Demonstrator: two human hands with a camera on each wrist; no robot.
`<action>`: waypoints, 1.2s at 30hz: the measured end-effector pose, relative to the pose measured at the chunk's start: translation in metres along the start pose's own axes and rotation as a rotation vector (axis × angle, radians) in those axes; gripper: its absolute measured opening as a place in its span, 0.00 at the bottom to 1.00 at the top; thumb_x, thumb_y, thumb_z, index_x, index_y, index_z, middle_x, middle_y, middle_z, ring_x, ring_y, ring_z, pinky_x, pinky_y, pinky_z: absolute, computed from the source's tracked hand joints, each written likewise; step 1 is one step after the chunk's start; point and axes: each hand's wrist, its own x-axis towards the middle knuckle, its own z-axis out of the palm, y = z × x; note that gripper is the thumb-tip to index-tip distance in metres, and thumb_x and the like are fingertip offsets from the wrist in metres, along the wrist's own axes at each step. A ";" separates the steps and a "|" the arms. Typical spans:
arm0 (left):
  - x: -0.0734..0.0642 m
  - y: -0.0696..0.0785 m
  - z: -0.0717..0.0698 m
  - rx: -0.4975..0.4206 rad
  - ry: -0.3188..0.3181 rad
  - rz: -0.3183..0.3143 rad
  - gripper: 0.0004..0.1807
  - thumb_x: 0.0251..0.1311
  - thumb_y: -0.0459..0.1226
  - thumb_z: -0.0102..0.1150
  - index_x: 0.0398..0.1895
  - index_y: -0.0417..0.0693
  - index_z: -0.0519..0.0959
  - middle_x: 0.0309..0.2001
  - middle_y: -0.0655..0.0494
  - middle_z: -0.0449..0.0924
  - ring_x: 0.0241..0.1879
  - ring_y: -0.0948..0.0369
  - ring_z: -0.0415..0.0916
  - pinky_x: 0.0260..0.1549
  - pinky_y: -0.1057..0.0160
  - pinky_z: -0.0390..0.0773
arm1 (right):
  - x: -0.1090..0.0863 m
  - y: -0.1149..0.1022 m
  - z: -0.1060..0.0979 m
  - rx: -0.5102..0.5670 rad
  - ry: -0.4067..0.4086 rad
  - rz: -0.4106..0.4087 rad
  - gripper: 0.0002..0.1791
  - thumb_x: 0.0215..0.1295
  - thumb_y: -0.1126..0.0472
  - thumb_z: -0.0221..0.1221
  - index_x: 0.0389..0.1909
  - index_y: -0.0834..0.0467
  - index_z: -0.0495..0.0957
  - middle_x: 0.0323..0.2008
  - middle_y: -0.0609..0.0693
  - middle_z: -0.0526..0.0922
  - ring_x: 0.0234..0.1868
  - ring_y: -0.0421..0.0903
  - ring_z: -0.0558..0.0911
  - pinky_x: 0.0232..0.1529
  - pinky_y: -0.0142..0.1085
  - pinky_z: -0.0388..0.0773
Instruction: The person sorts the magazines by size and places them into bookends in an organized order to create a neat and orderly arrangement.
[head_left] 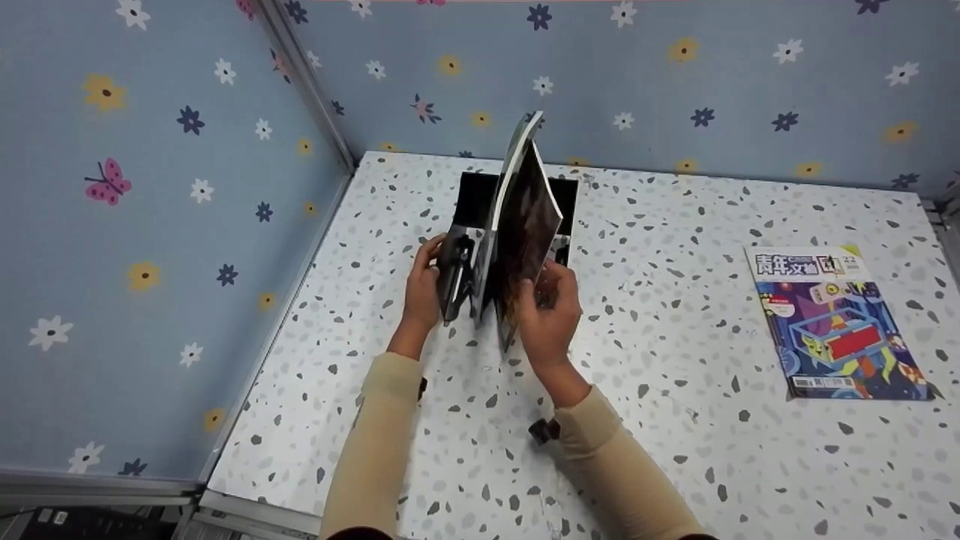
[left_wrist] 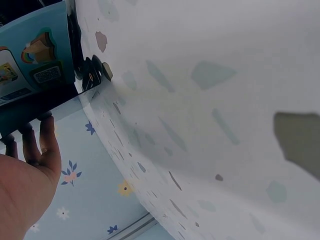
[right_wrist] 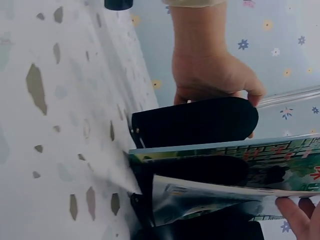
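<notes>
Magazine (head_left: 531,214) pinched in right hand (head_left: 551,311), round-ended black rack (right_wrist: 197,122), speckled tabletop (head_left: 675,315)

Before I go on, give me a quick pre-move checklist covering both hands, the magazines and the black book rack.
1. Left hand on black book rack: ok, grips its side panel.
2. Right hand on held magazine: ok, pinches it.
3. Held magazine parallel to neighbouring magazine: not ok, angled.
4. Held magazine fully seated: cannot tell.
5. 青年文摘 magazine clear of hands: ok, flat on the speckled table.
</notes>
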 end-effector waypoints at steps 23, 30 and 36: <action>0.012 -0.030 -0.002 -0.018 0.053 -0.002 0.31 0.62 0.30 0.28 0.68 0.54 0.67 0.64 0.35 0.62 0.54 0.30 0.62 0.54 0.33 0.61 | -0.004 0.037 0.020 -0.109 0.104 -0.114 0.05 0.57 0.73 0.58 0.33 0.65 0.72 0.29 0.56 0.74 0.29 0.46 0.76 0.31 0.32 0.73; 0.000 0.003 0.000 0.029 0.009 -0.045 0.31 0.63 0.27 0.28 0.70 0.47 0.63 0.66 0.32 0.60 0.51 0.46 0.69 0.53 0.49 0.69 | -0.002 0.044 0.029 -0.085 0.102 -0.118 0.05 0.57 0.75 0.57 0.29 0.65 0.71 0.28 0.56 0.73 0.28 0.46 0.75 0.28 0.30 0.72; -0.001 0.005 0.000 0.072 0.004 -0.022 0.31 0.63 0.28 0.29 0.71 0.46 0.63 0.64 0.35 0.63 0.46 0.54 0.71 0.46 0.62 0.72 | -0.004 0.046 0.032 -0.062 0.126 -0.093 0.06 0.55 0.77 0.59 0.30 0.66 0.72 0.28 0.58 0.72 0.28 0.47 0.74 0.28 0.30 0.71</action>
